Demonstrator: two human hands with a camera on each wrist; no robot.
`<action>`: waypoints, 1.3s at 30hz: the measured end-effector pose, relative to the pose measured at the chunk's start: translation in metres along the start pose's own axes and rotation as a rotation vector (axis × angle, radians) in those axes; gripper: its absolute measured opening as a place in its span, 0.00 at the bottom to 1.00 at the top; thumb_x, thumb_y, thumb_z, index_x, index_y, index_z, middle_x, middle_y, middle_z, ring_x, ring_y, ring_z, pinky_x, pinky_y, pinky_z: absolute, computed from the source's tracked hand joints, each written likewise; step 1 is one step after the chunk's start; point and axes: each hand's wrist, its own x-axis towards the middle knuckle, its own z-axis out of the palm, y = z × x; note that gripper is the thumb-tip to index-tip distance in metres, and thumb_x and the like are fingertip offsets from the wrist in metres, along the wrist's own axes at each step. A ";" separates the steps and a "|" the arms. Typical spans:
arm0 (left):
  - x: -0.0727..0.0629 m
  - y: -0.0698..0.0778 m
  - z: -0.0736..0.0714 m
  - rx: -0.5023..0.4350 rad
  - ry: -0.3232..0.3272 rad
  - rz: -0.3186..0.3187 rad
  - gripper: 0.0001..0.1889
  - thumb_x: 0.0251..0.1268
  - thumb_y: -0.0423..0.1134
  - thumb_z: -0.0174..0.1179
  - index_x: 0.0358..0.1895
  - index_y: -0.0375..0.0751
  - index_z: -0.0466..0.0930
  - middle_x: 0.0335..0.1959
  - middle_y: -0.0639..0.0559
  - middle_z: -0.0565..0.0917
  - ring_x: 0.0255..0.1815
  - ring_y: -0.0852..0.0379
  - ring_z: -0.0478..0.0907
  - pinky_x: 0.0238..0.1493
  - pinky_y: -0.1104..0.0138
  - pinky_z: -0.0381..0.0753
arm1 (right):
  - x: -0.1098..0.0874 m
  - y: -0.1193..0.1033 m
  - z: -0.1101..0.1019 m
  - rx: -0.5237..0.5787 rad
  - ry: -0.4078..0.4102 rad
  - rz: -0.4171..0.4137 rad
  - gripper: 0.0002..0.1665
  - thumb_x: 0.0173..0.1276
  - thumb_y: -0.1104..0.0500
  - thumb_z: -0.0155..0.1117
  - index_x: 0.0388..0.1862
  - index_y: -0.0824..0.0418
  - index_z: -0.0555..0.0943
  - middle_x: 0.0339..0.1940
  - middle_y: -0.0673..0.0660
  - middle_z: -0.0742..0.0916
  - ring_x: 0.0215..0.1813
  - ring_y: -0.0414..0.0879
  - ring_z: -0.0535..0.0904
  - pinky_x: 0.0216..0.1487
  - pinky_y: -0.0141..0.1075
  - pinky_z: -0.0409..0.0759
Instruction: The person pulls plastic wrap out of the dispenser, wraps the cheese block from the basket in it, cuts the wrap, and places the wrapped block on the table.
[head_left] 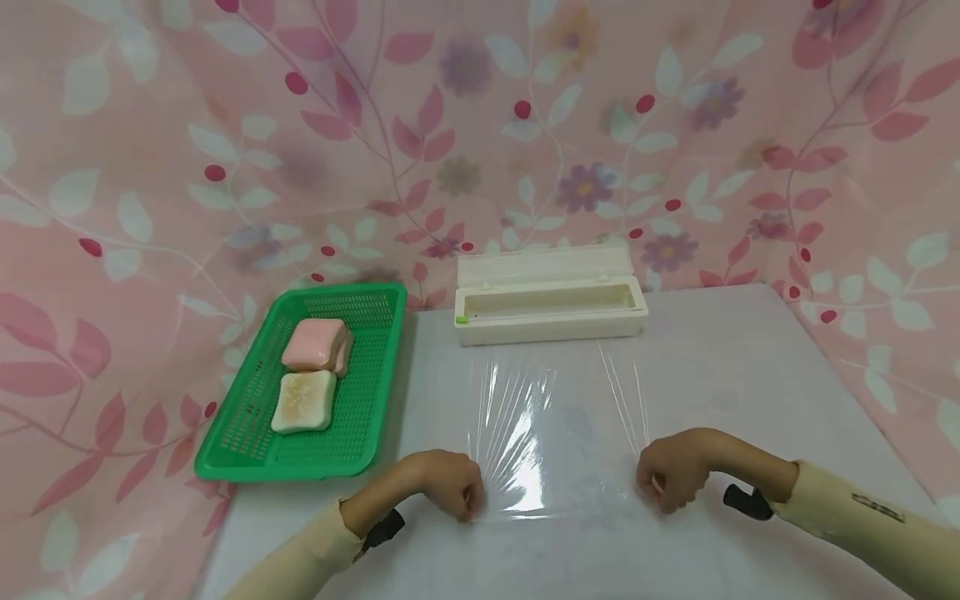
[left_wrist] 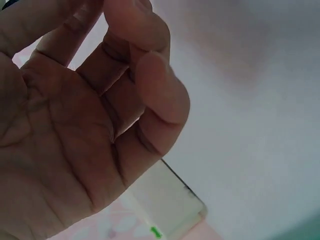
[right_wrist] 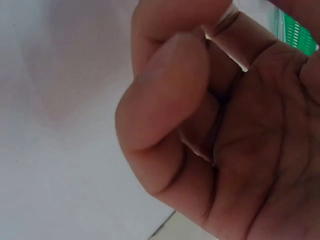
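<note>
A clear sheet of cling film [head_left: 558,467] stretches from the white dispenser box [head_left: 551,325] toward the front of the table, with shiny creases along both sides. At its near left corner my left hand [head_left: 450,483] pinches the film, fingers curled. My right hand [head_left: 675,468] pinches the near right corner the same way. In the left wrist view the curled left fingers [left_wrist: 162,90] show, with the box's end behind them. Curled right fingers [right_wrist: 160,95] fill much of the right wrist view. The film itself hardly shows in either wrist view.
To the left stands a green basket [head_left: 375,400] holding pink soap-like blocks [head_left: 313,343] and a cream, toast-like block [head_left: 303,402]. The dispenser's lid [head_left: 543,265] stands raised against the floral backdrop [head_left: 480,125]. A pale cloth covers the table [head_left: 750,367].
</note>
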 end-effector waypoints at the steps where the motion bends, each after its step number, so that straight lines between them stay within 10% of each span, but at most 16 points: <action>1: 0.001 0.000 0.002 0.006 0.003 -0.013 0.13 0.52 0.31 0.68 0.14 0.47 0.78 0.13 0.65 0.69 0.17 0.67 0.63 0.19 0.73 0.62 | 0.002 0.001 0.002 -0.001 0.008 0.009 0.14 0.56 0.67 0.69 0.19 0.52 0.76 0.14 0.45 0.78 0.16 0.36 0.69 0.17 0.28 0.61; 13: 0.016 0.008 0.023 0.215 0.073 -0.178 0.18 0.42 0.29 0.62 0.08 0.49 0.63 0.08 0.62 0.57 0.14 0.64 0.54 0.15 0.70 0.53 | 0.012 -0.002 0.017 -0.090 0.124 0.029 0.17 0.48 0.73 0.66 0.15 0.53 0.73 0.11 0.44 0.75 0.15 0.37 0.68 0.22 0.31 0.63; 25: 0.016 0.028 0.036 0.455 0.119 -0.366 0.16 0.52 0.44 0.66 0.15 0.48 0.69 0.14 0.58 0.69 0.17 0.61 0.60 0.18 0.65 0.67 | 0.008 -0.007 0.037 -0.187 0.367 0.045 0.17 0.47 0.69 0.69 0.16 0.51 0.73 0.16 0.43 0.73 0.21 0.39 0.65 0.26 0.36 0.68; 30: -0.011 0.028 0.018 0.393 0.207 -0.355 0.21 0.54 0.57 0.68 0.19 0.46 0.74 0.16 0.57 0.72 0.18 0.61 0.66 0.21 0.63 0.70 | 0.007 -0.005 0.038 -0.176 0.375 0.029 0.17 0.46 0.70 0.69 0.15 0.51 0.73 0.15 0.43 0.73 0.21 0.39 0.65 0.25 0.35 0.67; 39: -0.099 -0.006 -0.055 0.136 0.614 -0.367 0.13 0.61 0.49 0.68 0.37 0.44 0.83 0.31 0.55 0.83 0.29 0.61 0.76 0.27 0.64 0.75 | 0.006 -0.003 0.035 -0.132 0.358 0.033 0.16 0.46 0.69 0.70 0.16 0.51 0.74 0.16 0.43 0.73 0.22 0.40 0.66 0.27 0.36 0.67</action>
